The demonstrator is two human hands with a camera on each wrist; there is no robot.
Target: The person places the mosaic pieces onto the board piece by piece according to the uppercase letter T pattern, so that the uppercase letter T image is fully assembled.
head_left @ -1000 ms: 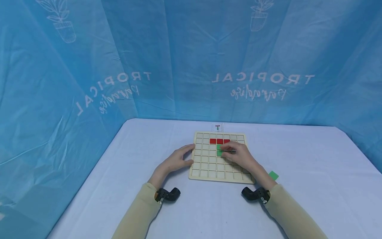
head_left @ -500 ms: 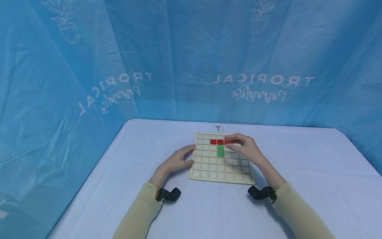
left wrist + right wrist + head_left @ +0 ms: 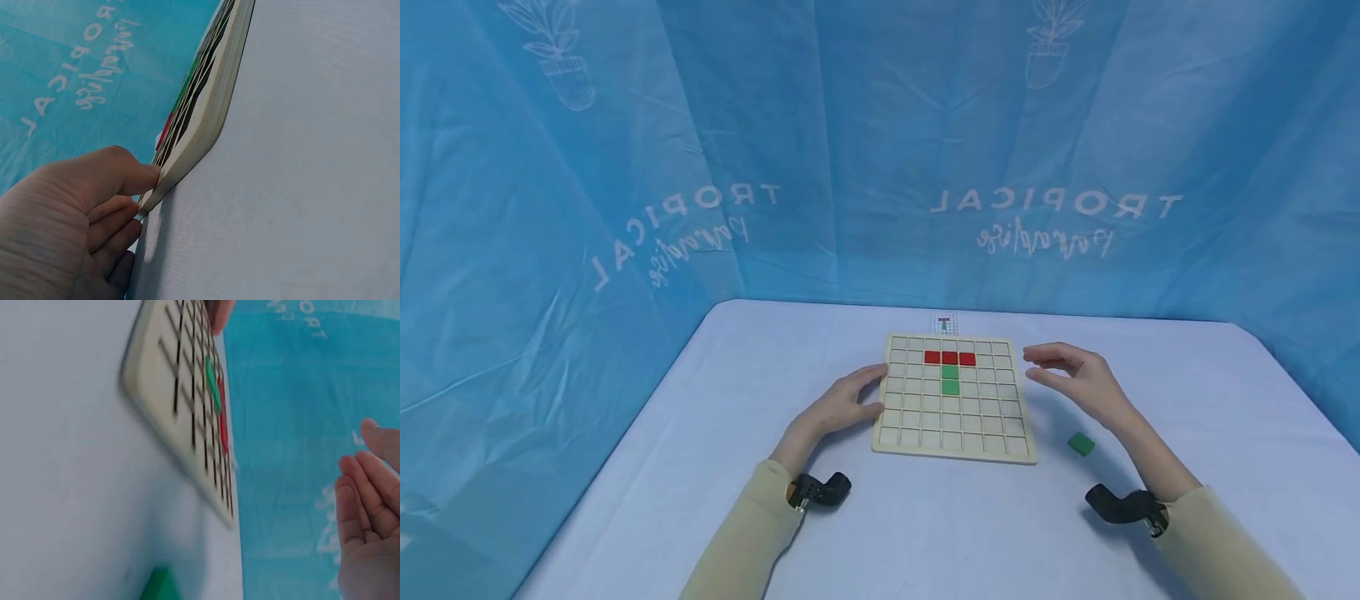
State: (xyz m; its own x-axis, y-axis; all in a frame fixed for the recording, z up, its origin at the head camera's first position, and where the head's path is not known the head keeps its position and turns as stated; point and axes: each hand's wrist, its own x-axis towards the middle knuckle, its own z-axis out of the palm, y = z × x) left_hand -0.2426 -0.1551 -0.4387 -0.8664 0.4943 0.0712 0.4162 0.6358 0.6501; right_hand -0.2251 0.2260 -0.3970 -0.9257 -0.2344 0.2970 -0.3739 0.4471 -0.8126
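Observation:
My left hand [image 3: 841, 405] rests at the left edge of a pale wooden grid board [image 3: 917, 425]; its thumb [image 3: 128, 178] and fingers touch the rim. Three red square tiles [image 3: 950, 358] lie in a row near the board's top, and two green tiles [image 3: 951, 387] run down from the middle red one. Right of the board, my right hand [image 3: 1086, 385] is held above the table with fingers loosely bent and nothing between them. Below it lies a loose green tile [image 3: 1082, 443], partly seen at the bottom of the right wrist view.
A small printed card [image 3: 944, 324] with a red and green T pattern on a grid lies behind the board. White cloth [image 3: 775, 358] covers the table. Blue printed curtains [image 3: 880, 150] hang behind and at the sides.
My right hand has lifted off the board and moved right, uncovering the red and green tiles. The loose green tile shows again beneath it. My left hand stays at the board's edge.

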